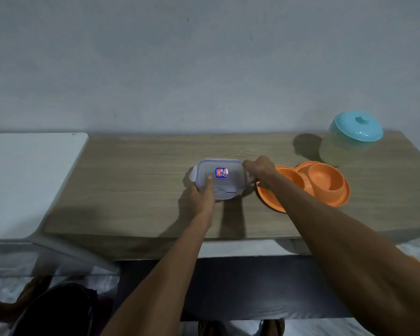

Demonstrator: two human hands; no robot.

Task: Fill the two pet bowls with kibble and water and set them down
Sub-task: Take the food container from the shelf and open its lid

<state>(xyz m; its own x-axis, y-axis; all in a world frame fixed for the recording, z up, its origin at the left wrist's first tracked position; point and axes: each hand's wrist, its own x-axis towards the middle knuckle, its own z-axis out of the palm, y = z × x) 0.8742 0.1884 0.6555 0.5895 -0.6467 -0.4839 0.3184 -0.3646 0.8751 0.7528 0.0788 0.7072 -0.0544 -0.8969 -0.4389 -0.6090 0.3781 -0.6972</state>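
Arms extended, left grip (202,197) clasping, right grip (261,169) pinching

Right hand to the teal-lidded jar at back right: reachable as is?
Probably yes, once freed. The right hand now grips the clear container; between it and the teal-lidded jar lies only the low orange double bowl, which it could pass over.

A home, by the look of it: a wood-grain table (131,178) against a plain painted wall (204,69), with an orange double pet bowl (325,181) near its right edge.
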